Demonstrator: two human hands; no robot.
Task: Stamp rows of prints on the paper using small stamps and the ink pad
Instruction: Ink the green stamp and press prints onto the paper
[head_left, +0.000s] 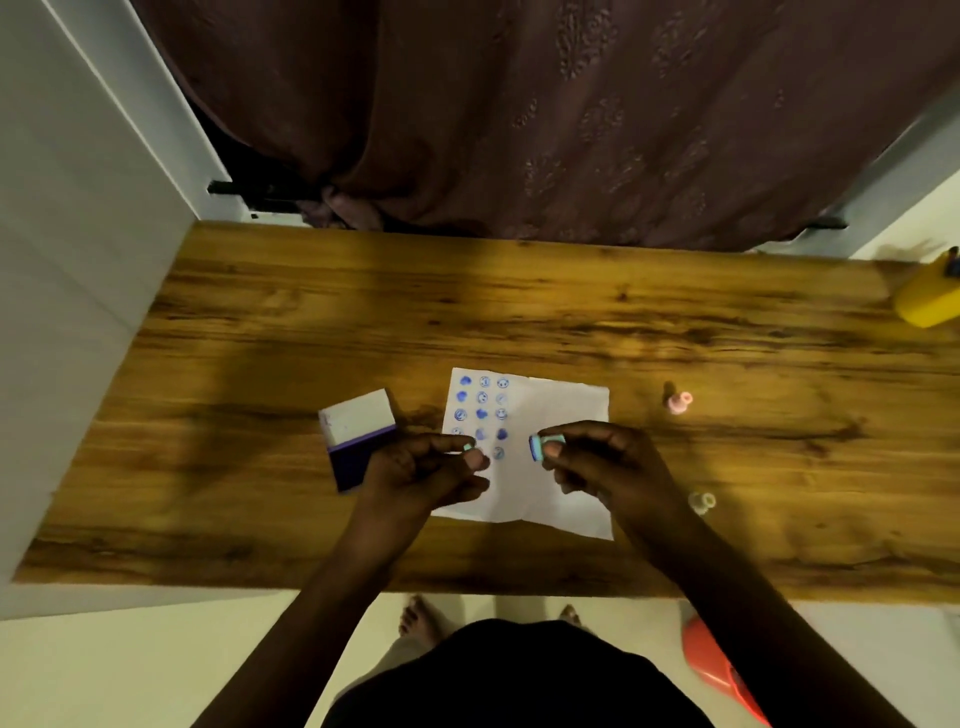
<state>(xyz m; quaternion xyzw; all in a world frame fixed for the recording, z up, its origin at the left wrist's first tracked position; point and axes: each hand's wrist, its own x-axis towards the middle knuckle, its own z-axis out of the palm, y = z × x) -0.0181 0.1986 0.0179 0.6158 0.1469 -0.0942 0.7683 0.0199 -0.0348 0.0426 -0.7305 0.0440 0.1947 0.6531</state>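
Observation:
A white paper (561, 415) lies on the wooden table (363, 312), with three columns of blue prints in its upper left part. My right hand (602, 462) pinches a small teal stamp (540, 448) above the paper, its blue inked face turned left. My left hand (426, 467) holds a small teal piece (469, 446), perhaps the stamp's cap, at its fingertips. The open ink pad (358, 436), white lid up and dark pad below, sits left of the paper, partly hidden by my left hand.
A pink stamp (679, 402) stands right of the paper. A clear, pale stamp (702, 502) lies near my right forearm. A yellow container (930, 296) sits at the table's far right edge. A curtain hangs behind the table, a white wall at left.

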